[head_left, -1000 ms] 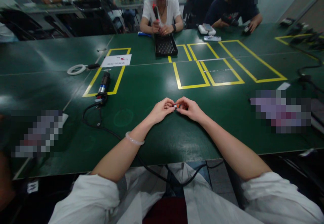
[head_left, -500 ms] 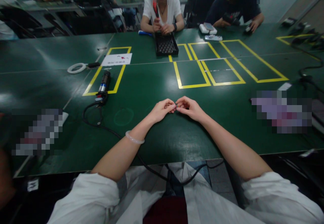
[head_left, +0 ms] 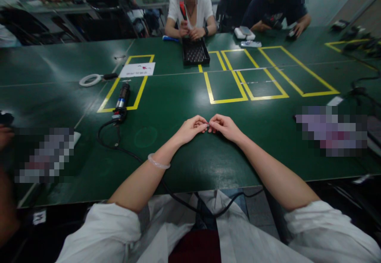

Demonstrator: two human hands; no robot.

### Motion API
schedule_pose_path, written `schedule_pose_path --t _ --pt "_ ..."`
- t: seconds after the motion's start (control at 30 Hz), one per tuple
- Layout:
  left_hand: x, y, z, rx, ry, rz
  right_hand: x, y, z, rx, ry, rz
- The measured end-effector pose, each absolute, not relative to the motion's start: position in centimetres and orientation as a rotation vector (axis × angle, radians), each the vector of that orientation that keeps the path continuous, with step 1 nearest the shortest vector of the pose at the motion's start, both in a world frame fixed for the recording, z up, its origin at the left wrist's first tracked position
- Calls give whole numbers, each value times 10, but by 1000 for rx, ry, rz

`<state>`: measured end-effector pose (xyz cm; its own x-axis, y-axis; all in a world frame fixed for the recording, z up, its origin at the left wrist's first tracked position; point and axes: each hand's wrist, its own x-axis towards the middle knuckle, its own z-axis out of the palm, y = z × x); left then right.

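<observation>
My left hand and my right hand meet fingertip to fingertip over the green table. Both are closed in a pinch around a tiny dark piece that is too small to name and mostly hidden by the fingers. A pale bangle circles my left wrist. To the left of my hands lies a dark cylindrical tool with a silver-blue band and a black cable that runs under my left arm to the table's front edge.
Yellow tape outlines mark the table ahead. A black tray of small parts stands before a person in white holding a red-handled tool. A white card and a white cable coil lie left. Another person sits back right.
My right thumb and fingers have closed in more tightly at the small piece. Both hands stay in nearly the same place. At the far left edge, another person's hand has come into view.
</observation>
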<state>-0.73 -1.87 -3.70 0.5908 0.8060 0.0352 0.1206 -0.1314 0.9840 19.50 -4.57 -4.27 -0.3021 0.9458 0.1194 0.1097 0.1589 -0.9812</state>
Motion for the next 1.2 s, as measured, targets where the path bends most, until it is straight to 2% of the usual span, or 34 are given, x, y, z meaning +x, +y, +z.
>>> schedule_pose_path --t 0.23,1.2 --pt "-7 -20 -35 1650 777 725 195 -46 -42 -1032 -1591 1248" --pt "-8 -18 -34 1661 840 757 197 -48 -41 -1066 -1886 846"
